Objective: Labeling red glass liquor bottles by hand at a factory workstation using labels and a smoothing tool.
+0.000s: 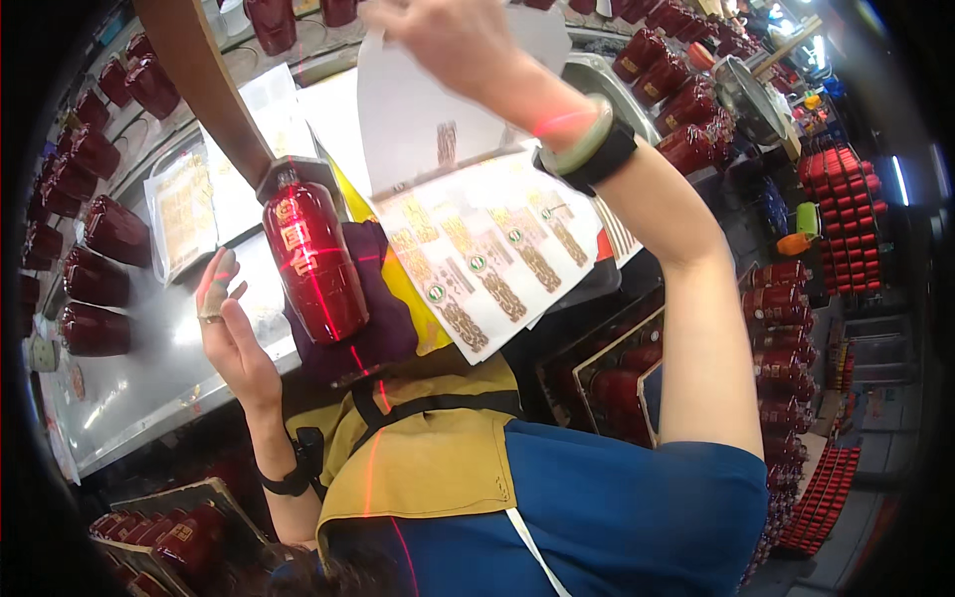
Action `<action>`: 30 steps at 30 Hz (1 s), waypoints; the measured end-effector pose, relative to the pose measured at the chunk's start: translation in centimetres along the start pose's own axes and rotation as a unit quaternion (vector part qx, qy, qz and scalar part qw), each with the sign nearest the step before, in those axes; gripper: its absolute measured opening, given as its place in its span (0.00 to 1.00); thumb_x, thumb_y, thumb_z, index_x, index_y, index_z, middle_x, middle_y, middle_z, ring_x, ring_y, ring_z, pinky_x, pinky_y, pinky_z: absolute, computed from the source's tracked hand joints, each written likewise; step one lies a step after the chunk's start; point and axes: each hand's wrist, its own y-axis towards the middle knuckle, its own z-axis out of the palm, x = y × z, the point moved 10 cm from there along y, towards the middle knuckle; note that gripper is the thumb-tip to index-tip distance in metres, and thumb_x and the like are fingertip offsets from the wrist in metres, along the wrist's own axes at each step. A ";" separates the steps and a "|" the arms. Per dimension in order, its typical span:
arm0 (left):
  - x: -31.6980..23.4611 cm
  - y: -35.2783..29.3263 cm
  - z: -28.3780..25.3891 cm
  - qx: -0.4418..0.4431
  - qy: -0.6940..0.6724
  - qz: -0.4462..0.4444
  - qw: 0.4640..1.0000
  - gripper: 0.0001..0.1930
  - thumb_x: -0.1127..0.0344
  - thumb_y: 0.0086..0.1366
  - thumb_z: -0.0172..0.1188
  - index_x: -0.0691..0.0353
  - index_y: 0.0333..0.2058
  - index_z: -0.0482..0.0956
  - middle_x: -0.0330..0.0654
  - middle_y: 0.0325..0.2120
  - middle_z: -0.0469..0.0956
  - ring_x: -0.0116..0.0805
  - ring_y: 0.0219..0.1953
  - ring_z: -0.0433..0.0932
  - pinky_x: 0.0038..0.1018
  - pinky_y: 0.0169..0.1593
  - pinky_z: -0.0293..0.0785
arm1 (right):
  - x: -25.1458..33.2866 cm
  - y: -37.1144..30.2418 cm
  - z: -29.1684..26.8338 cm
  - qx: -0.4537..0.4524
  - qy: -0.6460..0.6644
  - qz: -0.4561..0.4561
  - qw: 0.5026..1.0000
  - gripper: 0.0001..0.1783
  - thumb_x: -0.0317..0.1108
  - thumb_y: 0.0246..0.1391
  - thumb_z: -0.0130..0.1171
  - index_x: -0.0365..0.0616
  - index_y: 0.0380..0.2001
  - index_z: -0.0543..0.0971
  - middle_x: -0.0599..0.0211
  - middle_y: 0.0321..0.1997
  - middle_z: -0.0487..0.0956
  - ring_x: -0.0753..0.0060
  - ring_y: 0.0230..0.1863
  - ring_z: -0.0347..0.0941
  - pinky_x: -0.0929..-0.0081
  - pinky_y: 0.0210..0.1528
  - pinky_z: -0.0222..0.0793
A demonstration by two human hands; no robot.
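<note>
A glossy dark-red bottle (313,264) with gold lettering and red light lines across it lies on a dark purple cloth (383,298), its neck end against a dark holder. Beside its left side, my left hand (239,343) is open, fingers extended and a wrapping on one finger; it grips nothing. At the top, my right hand (443,35) is closed at the upper edge of a lifted white sheet (408,109), its fingertips blurred. Below that sheet lies a white decal sheet (497,259) printed with gold and brown marks and small green round emblems.
A wooden post (204,90) rises beyond the bottle. Several red bottles (109,229) stand on the metal table (169,368) at left. A tray (184,209) holds more printed sheets. Crates of bottles (194,537) stand low left, with a crate (607,383) below the decal sheet's right side.
</note>
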 end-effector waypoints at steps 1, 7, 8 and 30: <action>0.0 0.0 -0.3 -0.004 0.009 0.002 1.000 0.21 0.61 0.80 0.39 0.69 0.60 0.73 0.53 0.62 0.72 0.43 0.62 0.73 0.38 0.61 0.73 | -1.7 1.1 -0.6 -0.068 -0.023 0.043 0.997 0.10 0.37 0.51 0.64 0.52 0.38 0.81 0.69 0.37 0.79 0.62 0.43 0.79 0.60 0.38 0.76; 1.9 -0.3 -2.6 -0.031 0.004 -0.048 0.998 0.22 0.61 0.80 0.39 0.69 0.61 0.73 0.52 0.62 0.72 0.43 0.61 0.74 0.37 0.60 0.72 | -2.8 -3.8 6.3 0.159 0.177 0.075 0.968 0.18 0.38 0.50 0.71 0.51 0.44 0.81 0.66 0.43 0.80 0.53 0.49 0.78 0.55 0.49 0.75; 2.9 -0.4 -2.6 -0.032 -0.009 -0.082 0.996 0.22 0.60 0.80 0.39 0.70 0.60 0.73 0.52 0.62 0.72 0.43 0.61 0.74 0.37 0.61 0.72 | -2.6 -6.9 9.7 0.316 0.166 0.112 0.927 0.19 0.38 0.50 0.71 0.52 0.47 0.82 0.65 0.44 0.80 0.54 0.52 0.76 0.56 0.52 0.74; 0.6 0.7 -0.7 -0.006 0.030 -0.035 0.999 0.23 0.61 0.80 0.40 0.71 0.62 0.72 0.51 0.63 0.71 0.42 0.61 0.74 0.37 0.61 0.71 | -5.3 -20.1 16.5 0.323 0.414 0.341 0.780 0.16 0.39 0.59 0.65 0.40 0.45 0.85 0.54 0.44 0.85 0.56 0.45 0.81 0.66 0.50 0.75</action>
